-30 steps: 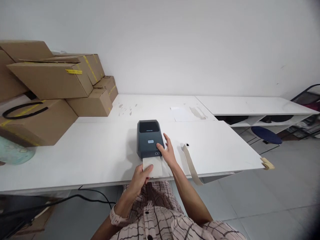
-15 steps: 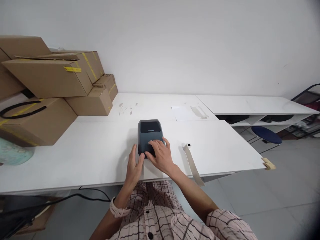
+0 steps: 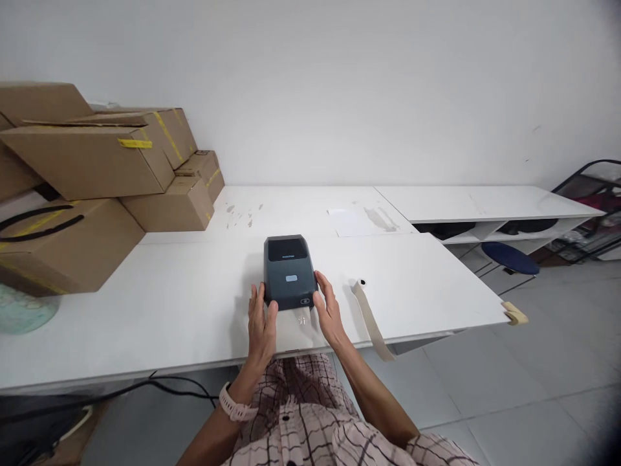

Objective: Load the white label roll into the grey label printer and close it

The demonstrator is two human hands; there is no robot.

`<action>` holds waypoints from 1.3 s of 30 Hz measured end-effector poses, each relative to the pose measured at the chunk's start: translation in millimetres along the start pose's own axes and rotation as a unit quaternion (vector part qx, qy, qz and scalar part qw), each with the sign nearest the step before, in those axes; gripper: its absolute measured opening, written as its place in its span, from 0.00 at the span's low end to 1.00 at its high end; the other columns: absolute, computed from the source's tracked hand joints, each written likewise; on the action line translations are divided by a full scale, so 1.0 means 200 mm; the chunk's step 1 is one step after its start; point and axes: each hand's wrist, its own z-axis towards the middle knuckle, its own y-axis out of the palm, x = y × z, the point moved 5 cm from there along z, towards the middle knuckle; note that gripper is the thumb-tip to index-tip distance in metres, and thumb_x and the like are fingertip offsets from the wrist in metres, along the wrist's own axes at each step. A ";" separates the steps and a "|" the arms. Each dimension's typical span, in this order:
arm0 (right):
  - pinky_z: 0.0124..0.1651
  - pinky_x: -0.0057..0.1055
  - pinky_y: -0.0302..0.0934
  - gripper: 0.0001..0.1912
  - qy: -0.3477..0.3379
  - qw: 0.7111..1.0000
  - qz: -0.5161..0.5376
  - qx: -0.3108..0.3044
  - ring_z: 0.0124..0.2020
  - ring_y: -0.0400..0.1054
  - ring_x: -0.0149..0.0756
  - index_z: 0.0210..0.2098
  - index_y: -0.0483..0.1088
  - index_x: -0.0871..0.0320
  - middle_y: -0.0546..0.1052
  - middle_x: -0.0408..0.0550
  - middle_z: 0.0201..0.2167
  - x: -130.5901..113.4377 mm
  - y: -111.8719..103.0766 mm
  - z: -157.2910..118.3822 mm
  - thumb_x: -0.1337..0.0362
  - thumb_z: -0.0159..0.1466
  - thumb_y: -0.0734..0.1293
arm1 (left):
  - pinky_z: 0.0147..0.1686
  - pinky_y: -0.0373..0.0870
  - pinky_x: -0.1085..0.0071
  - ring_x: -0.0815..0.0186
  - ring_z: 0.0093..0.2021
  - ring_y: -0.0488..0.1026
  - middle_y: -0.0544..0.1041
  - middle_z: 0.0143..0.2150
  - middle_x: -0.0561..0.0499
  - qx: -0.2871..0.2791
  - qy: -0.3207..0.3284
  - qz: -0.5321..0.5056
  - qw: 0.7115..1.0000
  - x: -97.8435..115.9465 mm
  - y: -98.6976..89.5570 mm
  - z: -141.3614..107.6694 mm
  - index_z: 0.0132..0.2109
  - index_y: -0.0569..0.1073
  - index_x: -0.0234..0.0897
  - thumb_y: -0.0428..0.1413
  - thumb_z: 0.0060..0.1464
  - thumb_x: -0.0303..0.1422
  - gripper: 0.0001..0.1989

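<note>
A dark grey label printer [image 3: 286,285] stands on the white table in front of me. Its top has a black panel and a light button, and a pale strip [image 3: 305,318] comes out at its front edge. My left hand [image 3: 262,323] lies along the printer's left side, fingers outstretched and thumb near the front corner. On the opposite side, my right hand [image 3: 330,314] rests at the right front corner, its fingers straight and apart. Both hands are open, and whether they press on the casing I cannot tell. Right of them lies a paper roll [image 3: 361,283], its tail hanging over the edge.
Cardboard boxes [image 3: 97,162] are stacked at the left, beside a pale green round object [image 3: 24,310]. A white sheet [image 3: 347,222] lies farther back on the table [image 3: 189,304]. Black cables [image 3: 126,390] run below the front edge. A blue stool [image 3: 509,257] stands at the right.
My right hand has left the printer's top and moved to its right side, uncovering the button. A strip now shows at the printer's front. The left hand stays beside the printer.
</note>
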 end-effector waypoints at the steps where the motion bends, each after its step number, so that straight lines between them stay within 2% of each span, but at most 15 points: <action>1: 0.69 0.48 0.49 0.32 0.002 1.000 0.008 0.002 0.69 0.52 0.46 0.67 0.54 0.52 0.58 0.51 0.69 0.00 0.00 0.00 0.45 0.69 0.57 | 0.70 0.41 0.54 0.55 0.74 0.40 0.46 0.75 0.49 0.001 0.003 0.006 1.000 0.00 0.00 0.00 0.70 0.55 0.44 0.46 0.63 0.50 0.33; 4: 0.70 0.46 0.49 0.31 -0.002 1.000 0.026 0.000 0.69 0.52 0.45 0.67 0.55 0.51 0.59 0.49 0.69 -0.04 -0.02 0.01 0.45 0.69 0.57 | 0.70 0.43 0.56 0.55 0.74 0.42 0.48 0.74 0.49 0.011 0.012 0.004 1.000 0.04 -0.01 0.01 0.69 0.57 0.43 0.45 0.63 0.50 0.32; 7: 0.70 0.44 0.48 0.30 -0.036 0.999 0.036 -0.010 0.70 0.50 0.43 0.67 0.53 0.49 0.57 0.47 0.69 -0.15 -0.03 0.10 0.45 0.70 0.55 | 0.69 0.49 0.60 0.57 0.72 0.47 0.53 0.73 0.50 0.016 0.044 -0.057 0.997 0.16 -0.04 0.11 0.68 0.60 0.45 0.46 0.63 0.49 0.30; 10: 0.71 0.45 0.45 0.32 -0.085 0.996 0.019 -0.009 0.71 0.47 0.42 0.69 0.49 0.47 0.53 0.45 0.71 -0.31 -0.03 0.32 0.43 0.70 0.53 | 0.66 0.56 0.62 0.59 0.68 0.58 0.62 0.69 0.49 0.012 0.120 -0.145 0.982 0.30 -0.07 0.30 0.66 0.63 0.43 0.44 0.64 0.47 0.27; 12: 0.72 0.48 0.41 0.34 -0.114 0.993 -0.009 -0.007 0.72 0.43 0.42 0.70 0.45 0.47 0.49 0.45 0.72 -0.42 0.01 0.50 0.41 0.70 0.51 | 0.64 0.58 0.63 0.60 0.66 0.62 0.65 0.67 0.48 0.004 0.130 -0.129 0.983 0.32 -0.07 0.44 0.64 0.65 0.44 0.47 0.63 0.44 0.25; 16: 0.72 0.50 0.38 0.40 -0.155 0.984 -0.085 0.009 0.73 0.37 0.44 0.71 0.38 0.51 0.44 0.49 0.73 -0.56 0.11 0.85 0.38 0.68 0.49 | 0.52 0.68 0.62 0.58 0.52 0.73 0.76 0.53 0.44 0.026 0.037 0.090 0.995 0.17 -0.08 0.61 0.58 0.70 0.39 0.54 0.55 0.37 0.24; 19: 0.71 0.50 0.40 0.42 -0.155 0.980 -0.125 0.021 0.72 0.40 0.45 0.71 0.39 0.54 0.47 0.54 0.72 -0.57 0.15 1.07 0.37 0.67 0.49 | 0.44 0.68 0.64 0.58 0.43 0.74 0.77 0.41 0.47 -0.032 -0.038 0.211 0.976 0.03 -0.05 0.61 0.59 0.69 0.37 0.55 0.52 0.38 0.26; 22: 0.69 0.50 0.45 0.41 -0.137 0.977 -0.166 0.006 0.70 0.46 0.48 0.71 0.41 0.59 0.51 0.60 0.70 -0.57 0.17 1.20 0.40 0.68 0.52 | 0.35 0.66 0.67 0.58 0.39 0.74 0.76 0.36 0.49 -0.077 -0.086 0.229 0.967 -0.04 -0.02 0.59 0.58 0.68 0.39 0.54 0.52 0.42 0.27; 26: 0.67 0.53 0.45 0.38 -0.235 0.929 -0.285 0.015 0.70 0.44 0.52 0.69 0.47 0.60 0.51 0.61 0.70 -0.65 0.14 1.12 0.46 0.67 0.59 | 0.30 0.63 0.68 0.58 0.36 0.75 0.77 0.34 0.49 -0.087 -0.101 0.228 0.964 -0.07 0.01 0.61 0.55 0.69 0.41 0.54 0.52 0.42 0.24; 28: 0.65 0.52 0.50 0.34 -0.296 0.893 -0.337 -0.043 0.67 0.52 0.52 0.68 0.50 0.57 0.61 0.58 0.66 -0.68 0.16 1.00 0.51 0.67 0.60 | 0.31 0.63 0.68 0.57 0.37 0.75 0.78 0.36 0.47 -0.087 -0.104 0.228 0.964 -0.07 0.03 0.63 0.54 0.69 0.40 0.53 0.52 0.41 0.23; 29: 0.62 0.50 0.54 0.32 -0.302 0.875 -0.363 -0.110 0.63 0.58 0.51 0.67 0.51 0.55 0.67 0.57 0.61 -0.66 0.19 0.94 0.53 0.67 0.62 | 0.32 0.64 0.67 0.56 0.38 0.76 0.78 0.37 0.46 -0.087 -0.104 0.231 0.963 -0.07 0.03 0.64 0.54 0.69 0.40 0.53 0.52 0.40 0.22; 32: 0.54 0.48 0.62 0.38 -0.213 0.791 -0.458 -0.344 0.54 0.69 0.53 0.68 0.51 0.53 0.76 0.55 0.51 -0.47 0.30 0.81 0.56 0.62 0.68 | 0.36 0.65 0.65 0.53 0.45 0.76 0.79 0.44 0.43 -0.091 -0.099 0.270 0.953 -0.06 0.04 0.65 0.53 0.69 0.39 0.50 0.53 0.36 0.20; 34: 0.53 0.49 0.63 0.47 -0.137 0.733 -0.507 -0.432 0.55 0.68 0.59 0.70 0.47 0.53 0.73 0.60 0.55 -0.32 0.36 0.77 0.56 0.57 0.72 | 0.39 0.65 0.63 0.50 0.48 0.75 0.79 0.47 0.42 -0.097 -0.096 0.303 0.943 -0.04 0.05 0.65 0.53 0.68 0.39 0.49 0.54 0.35 0.20; 35: 0.53 0.50 0.63 0.51 -0.112 0.718 -0.516 -0.453 0.57 0.67 0.61 0.71 0.45 0.53 0.71 0.62 0.57 -0.25 0.39 0.77 0.56 0.55 0.73 | 0.40 0.65 0.63 0.50 0.49 0.75 0.79 0.48 0.41 -0.100 -0.095 0.313 0.940 -0.04 0.05 0.65 0.53 0.68 0.39 0.49 0.54 0.35 0.19; 39: 0.55 0.48 0.62 0.60 -0.086 0.731 -0.469 -0.489 0.59 0.65 0.61 0.72 0.37 0.53 0.67 0.63 0.61 -0.13 0.45 0.82 0.60 0.50 0.75 | 0.40 0.66 0.63 0.51 0.49 0.75 0.79 0.48 0.42 -0.101 -0.098 0.308 0.941 -0.04 0.05 0.64 0.54 0.67 0.40 0.48 0.55 0.35 0.19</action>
